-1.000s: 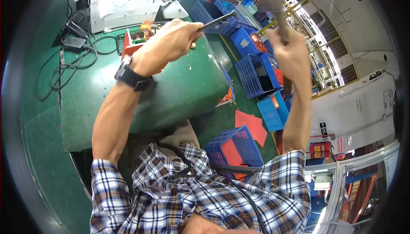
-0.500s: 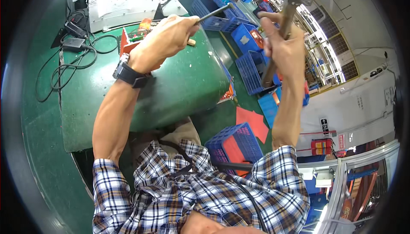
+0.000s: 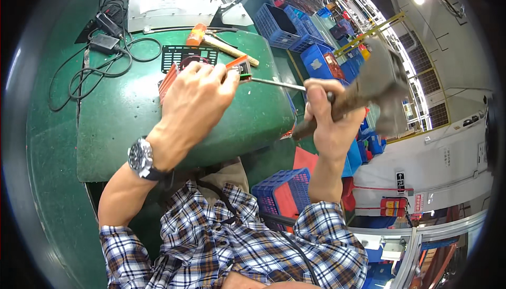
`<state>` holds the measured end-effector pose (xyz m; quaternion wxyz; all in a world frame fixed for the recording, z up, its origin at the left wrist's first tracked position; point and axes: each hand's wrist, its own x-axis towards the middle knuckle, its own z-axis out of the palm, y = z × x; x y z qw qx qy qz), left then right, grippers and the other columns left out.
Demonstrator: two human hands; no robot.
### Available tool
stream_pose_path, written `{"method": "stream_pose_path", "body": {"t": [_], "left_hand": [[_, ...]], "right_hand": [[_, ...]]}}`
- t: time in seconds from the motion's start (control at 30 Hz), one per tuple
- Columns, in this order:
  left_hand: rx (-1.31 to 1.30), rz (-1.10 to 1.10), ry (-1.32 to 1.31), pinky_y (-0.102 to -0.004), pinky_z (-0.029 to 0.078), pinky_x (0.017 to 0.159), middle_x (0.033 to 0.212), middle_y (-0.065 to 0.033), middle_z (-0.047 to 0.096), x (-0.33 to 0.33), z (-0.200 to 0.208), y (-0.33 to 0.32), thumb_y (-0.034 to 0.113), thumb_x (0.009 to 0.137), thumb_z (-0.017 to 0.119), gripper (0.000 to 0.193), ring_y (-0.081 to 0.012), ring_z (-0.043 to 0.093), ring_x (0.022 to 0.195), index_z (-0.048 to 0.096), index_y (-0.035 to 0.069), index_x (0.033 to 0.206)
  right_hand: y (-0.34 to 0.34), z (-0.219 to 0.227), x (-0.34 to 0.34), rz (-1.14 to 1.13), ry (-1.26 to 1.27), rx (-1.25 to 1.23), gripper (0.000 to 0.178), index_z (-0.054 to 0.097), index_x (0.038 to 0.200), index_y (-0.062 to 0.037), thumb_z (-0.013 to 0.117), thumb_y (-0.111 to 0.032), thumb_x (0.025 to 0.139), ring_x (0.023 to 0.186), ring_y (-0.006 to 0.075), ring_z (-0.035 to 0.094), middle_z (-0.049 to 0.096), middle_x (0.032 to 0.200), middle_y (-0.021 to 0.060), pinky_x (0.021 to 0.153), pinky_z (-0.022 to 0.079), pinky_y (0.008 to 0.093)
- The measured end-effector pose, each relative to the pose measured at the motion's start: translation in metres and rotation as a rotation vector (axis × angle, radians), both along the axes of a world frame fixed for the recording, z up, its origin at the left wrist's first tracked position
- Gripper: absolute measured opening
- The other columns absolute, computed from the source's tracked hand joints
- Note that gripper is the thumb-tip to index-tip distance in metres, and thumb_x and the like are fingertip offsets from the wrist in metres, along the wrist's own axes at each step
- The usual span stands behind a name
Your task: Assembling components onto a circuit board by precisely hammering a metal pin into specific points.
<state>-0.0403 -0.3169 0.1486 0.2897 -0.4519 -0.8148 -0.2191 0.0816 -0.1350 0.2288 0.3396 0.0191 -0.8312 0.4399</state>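
Note:
My left hand [image 3: 197, 94], with a watch on its wrist, lies curled over a red metal piece [image 3: 167, 82] on the green table. An orange and silver part [image 3: 241, 67] shows just past its fingers. A thin metal rod [image 3: 276, 83] runs from that part to my right hand [image 3: 332, 118], where its far end sits at the thumb and fingers. The same hand grips a hammer [image 3: 387, 81] by its brown handle, the head raised and blurred. Behind the left hand lies a black slotted plate [image 3: 182, 56]. My left fingertips are partly hidden.
An orange-headed mallet [image 3: 196, 35] with a wooden handle lies at the back of the table [image 3: 121, 147]. Black adapters and cables [image 3: 105, 43] are at the left. Blue crates [image 3: 276, 25] stand beyond the table, and another blue crate [image 3: 284, 186] is near my right side.
The rod has passed from my left hand to my right, which still holds the hammer and has come lower. My left hand has moved down onto the red piece, uncovering the mallet and the slotted plate.

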Motion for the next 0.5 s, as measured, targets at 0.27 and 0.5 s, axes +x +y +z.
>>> {"method": "stream_pose_path", "body": {"t": [0.27,0.5], "left_hand": [[0.076,0.049,0.043,-0.0352,0.050,0.085,0.089,-0.0098,0.062,0.022,-0.012,0.012,0.010,0.076,0.062,0.020,-0.0228,0.065,0.088,0.068,-0.001,0.092],[-0.025,-0.006,0.048,-0.0359,0.049,0.086,0.092,-0.0107,0.061,0.024,-0.005,0.008,0.011,0.075,0.063,0.018,-0.0226,0.063,0.092,0.069,-0.002,0.086]], "right_hand": [[0.014,-0.021,0.031,-0.077,-0.060,0.042,0.020,0.069,0.099,0.0049,0.071,-0.014,0.095,0.060,0.0069,0.054,0.061,0.072,0.0024,0.055,0.041,0.0219],[0.016,-0.016,0.029,0.013,-0.021,0.168,0.017,0.069,0.097,0.0058,0.070,-0.011,0.095,0.059,0.0076,0.054,0.062,0.071,0.0043,0.056,0.042,0.0225]]}}
